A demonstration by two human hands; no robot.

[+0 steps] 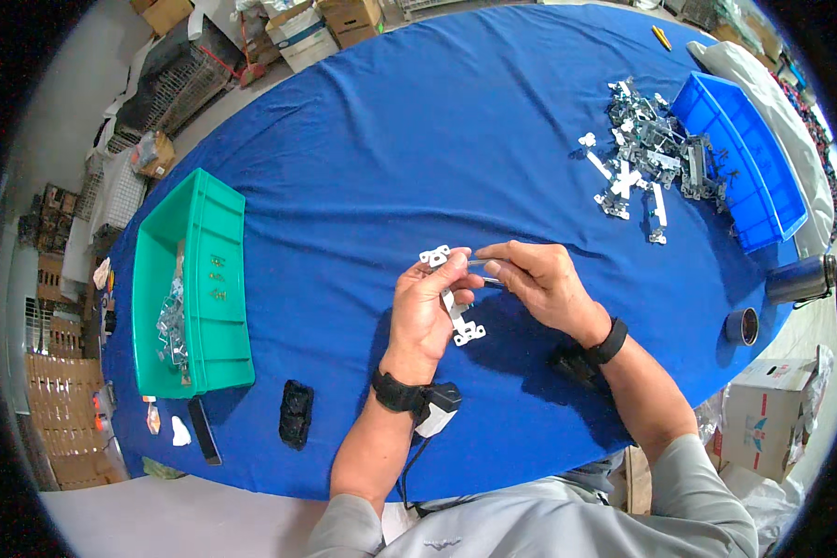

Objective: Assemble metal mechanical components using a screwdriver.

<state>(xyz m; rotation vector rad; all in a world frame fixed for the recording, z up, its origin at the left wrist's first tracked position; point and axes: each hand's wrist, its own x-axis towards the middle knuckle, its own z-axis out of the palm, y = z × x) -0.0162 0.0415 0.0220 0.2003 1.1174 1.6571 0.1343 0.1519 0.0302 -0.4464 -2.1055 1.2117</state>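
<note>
My left hand [425, 312] is closed around a pale metal hinge-like bracket [463, 330], whose flared ends with holes stick out above the thumb and below the fingers. Close beside it, my right hand [544, 284] pinches a slim shiny metal piece [477, 263] between thumb and fingers. That piece reaches to the left fingertips; whether it is joined to the bracket I cannot tell. Fingers hide the bracket's middle. At the far right lies a heap of similar metal brackets [656, 139], a few of them loose at its near left side.
A green bin [221, 307] with metal parts stands at left. A blue bin [758, 177] is tipped beside the heap. Nearby are a black pouch-like object [296, 414], a phone [205, 431], a dark cup [742, 326], a steel flask [800, 279] and a yellow tool [661, 38].
</note>
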